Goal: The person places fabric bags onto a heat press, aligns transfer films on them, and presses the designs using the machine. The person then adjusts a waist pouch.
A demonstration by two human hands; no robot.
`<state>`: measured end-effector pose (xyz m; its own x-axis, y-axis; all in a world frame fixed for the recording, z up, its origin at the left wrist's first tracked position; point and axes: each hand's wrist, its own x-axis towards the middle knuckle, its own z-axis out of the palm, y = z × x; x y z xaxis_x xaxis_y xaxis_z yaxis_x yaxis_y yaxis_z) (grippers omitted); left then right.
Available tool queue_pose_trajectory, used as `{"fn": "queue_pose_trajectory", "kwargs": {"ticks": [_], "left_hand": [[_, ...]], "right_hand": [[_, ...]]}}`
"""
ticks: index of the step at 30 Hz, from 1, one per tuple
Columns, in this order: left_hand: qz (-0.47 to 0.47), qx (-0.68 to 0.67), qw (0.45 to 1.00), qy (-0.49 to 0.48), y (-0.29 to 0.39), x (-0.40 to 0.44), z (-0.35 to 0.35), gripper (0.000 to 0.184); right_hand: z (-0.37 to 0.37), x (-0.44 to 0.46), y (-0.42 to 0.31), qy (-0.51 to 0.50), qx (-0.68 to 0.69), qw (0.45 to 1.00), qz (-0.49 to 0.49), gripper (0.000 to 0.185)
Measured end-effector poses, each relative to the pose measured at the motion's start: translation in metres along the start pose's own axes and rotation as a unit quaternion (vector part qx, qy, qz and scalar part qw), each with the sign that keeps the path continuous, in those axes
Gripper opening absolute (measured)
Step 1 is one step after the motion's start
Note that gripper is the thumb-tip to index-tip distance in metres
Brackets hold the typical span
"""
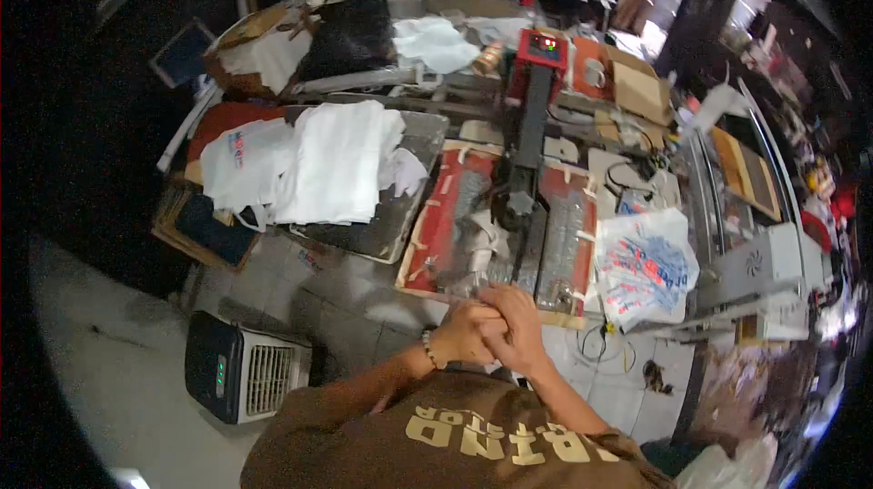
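Note:
In front of my torso, my left hand (467,334) and my right hand (515,326) are closed together, fingers overlapping. Whatever may be inside them is hidden. Just beyond stands what looks like a heat press, its black arm (534,120) topped by a red control box (544,47) with a lit display. Beneath the arm lies a red board (427,239) with tape on its edges and clear plastic over it. A crumpled white piece (484,248) rests on that board, partly blurred.
Left of the press, a stack of white cloth (336,161) and a printed white bag (244,161) lie on a dark board (414,161). Fanned printed white bags (646,269) sit at the right. An air cooler (245,369) stands on the floor, lower left. Cables (607,351) trail on the tiles.

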<state>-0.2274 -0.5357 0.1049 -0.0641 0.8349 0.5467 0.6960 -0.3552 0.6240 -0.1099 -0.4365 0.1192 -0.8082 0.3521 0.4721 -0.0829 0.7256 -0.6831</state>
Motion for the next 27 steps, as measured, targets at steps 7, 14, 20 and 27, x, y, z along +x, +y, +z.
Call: {"fn": "queue_pose_trajectory", "kwargs": {"ticks": [7,14,20,27], "left_hand": [[-0.056,0.056,0.995,0.061,0.007,0.009,-0.002,0.015],[-0.149,0.029,0.988,0.007,0.007,0.005,0.002,0.026],[-0.103,0.055,0.992,0.044,0.011,0.009,0.0,0.016],[-0.075,0.021,0.996,-0.05,-0.006,0.001,0.0,0.019]], "right_hand": [[-0.008,0.008,-0.008,-0.009,0.097,0.995,0.037,0.039],[-0.012,0.008,-0.011,-0.067,0.129,0.985,0.094,0.041],[-0.01,0.009,-0.012,-0.031,0.109,0.991,0.071,0.041],[-0.011,0.012,-0.026,-0.007,0.066,0.996,0.063,0.04]]}}
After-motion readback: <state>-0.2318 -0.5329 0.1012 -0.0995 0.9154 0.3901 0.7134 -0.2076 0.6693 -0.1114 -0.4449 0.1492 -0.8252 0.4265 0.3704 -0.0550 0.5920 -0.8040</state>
